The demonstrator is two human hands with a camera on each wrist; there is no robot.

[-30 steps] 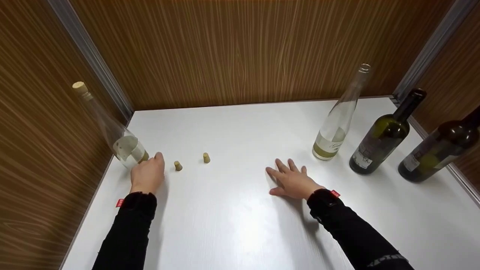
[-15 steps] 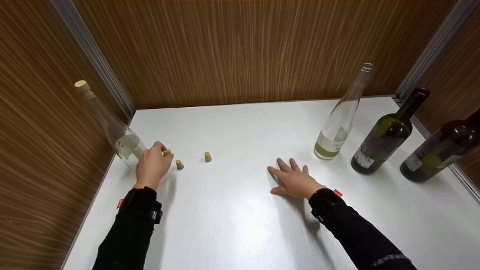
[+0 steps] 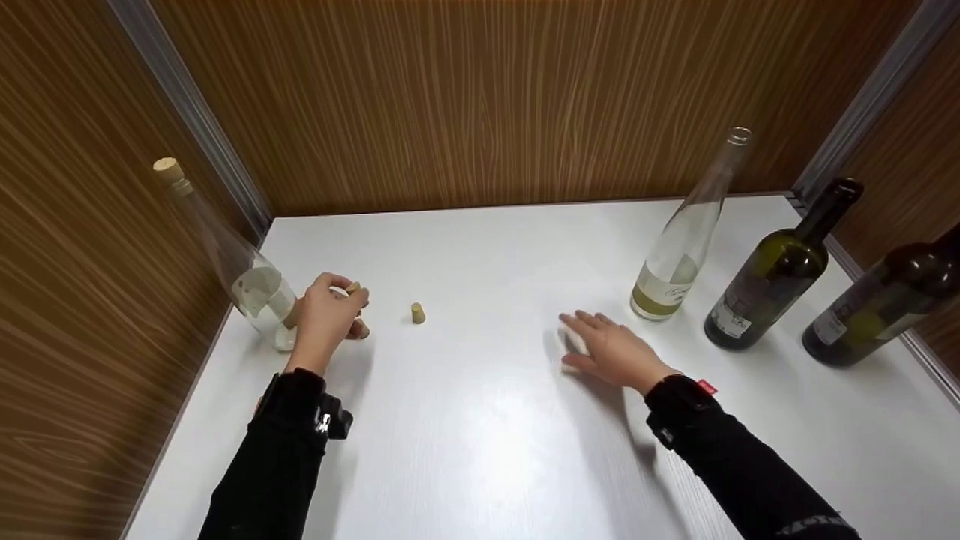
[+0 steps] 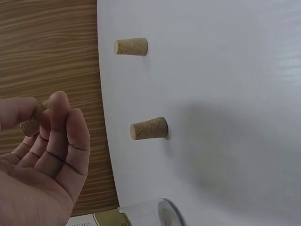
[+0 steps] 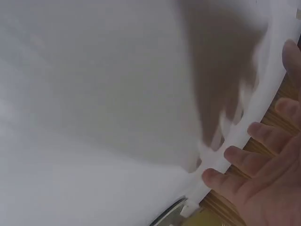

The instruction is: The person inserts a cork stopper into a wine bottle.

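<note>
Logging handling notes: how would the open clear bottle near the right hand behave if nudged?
The open clear bottle is tall with a narrow base, so it probably tips easily. It looks like glass, hence rigid, smooth and breakable. It seems nearly empty, so likely lightish. The right hand is near it.

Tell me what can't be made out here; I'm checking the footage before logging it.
- Right hand: blurred in the head view; the right wrist view shows only its fingers.
- Second cork: mostly hidden behind the left hand in the head view.
- Bottle labels: too small to read.
- Rightmost dark bottle: neck cut by the frame edge.
</note>
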